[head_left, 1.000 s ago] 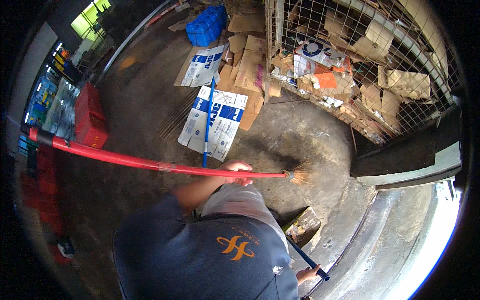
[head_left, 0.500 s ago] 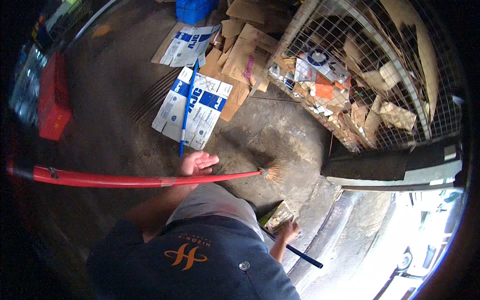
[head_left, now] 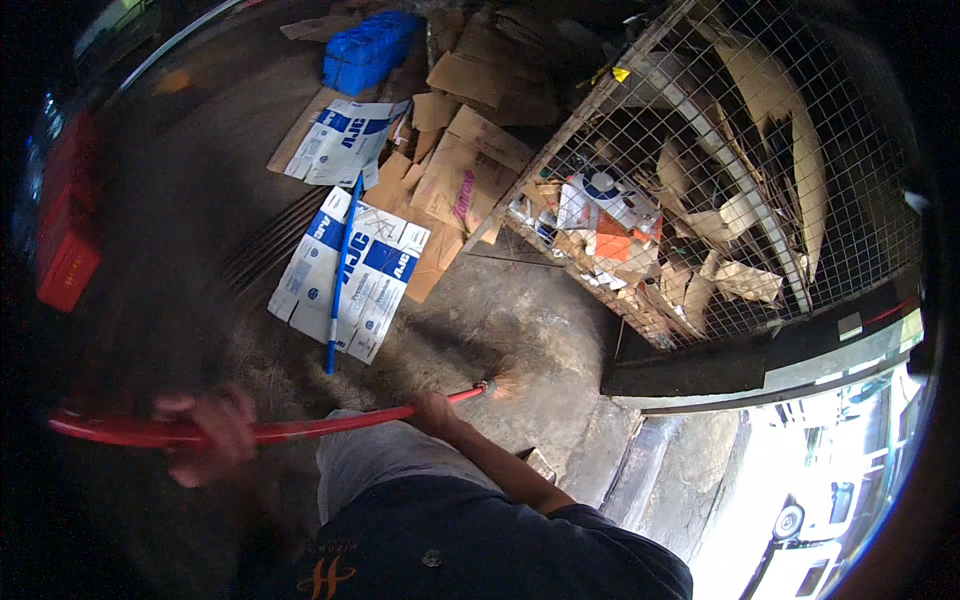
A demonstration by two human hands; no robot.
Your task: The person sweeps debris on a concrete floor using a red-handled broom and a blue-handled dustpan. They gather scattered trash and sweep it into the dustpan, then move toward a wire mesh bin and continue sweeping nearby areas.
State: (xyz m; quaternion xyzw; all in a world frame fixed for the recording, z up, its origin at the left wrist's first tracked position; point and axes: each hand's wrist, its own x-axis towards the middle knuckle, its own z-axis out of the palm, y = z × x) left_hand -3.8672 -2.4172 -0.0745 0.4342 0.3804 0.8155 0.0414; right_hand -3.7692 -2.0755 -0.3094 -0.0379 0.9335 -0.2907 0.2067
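A broom with a long red handle [head_left: 320, 427] lies across in front of my body, its thin straw bristles [head_left: 510, 384] pointing right, just over the concrete floor. My left hand [head_left: 212, 437], smeared by motion, is closed round the thick left part of the handle. Close to the bristle end, my right hand [head_left: 432, 412] is wrapped round the same handle. Below my right forearm, a small part of a dustpan [head_left: 540, 465] shows by my feet; the rest of it is hidden.
Flattened white-and-blue cartons [head_left: 385, 270] and brown cardboard [head_left: 470, 170] lie ahead, a blue pole [head_left: 346, 270] across them. At the right stands a wire-mesh cage [head_left: 690, 200] holding scrap cardboard. A blue container [head_left: 368, 52] is behind; a red one [head_left: 68, 265] stands left.
My right hand has left the dustpan and its black stick and come up onto the broom's handle. My left hand has moved left along the handle. The view has shifted.
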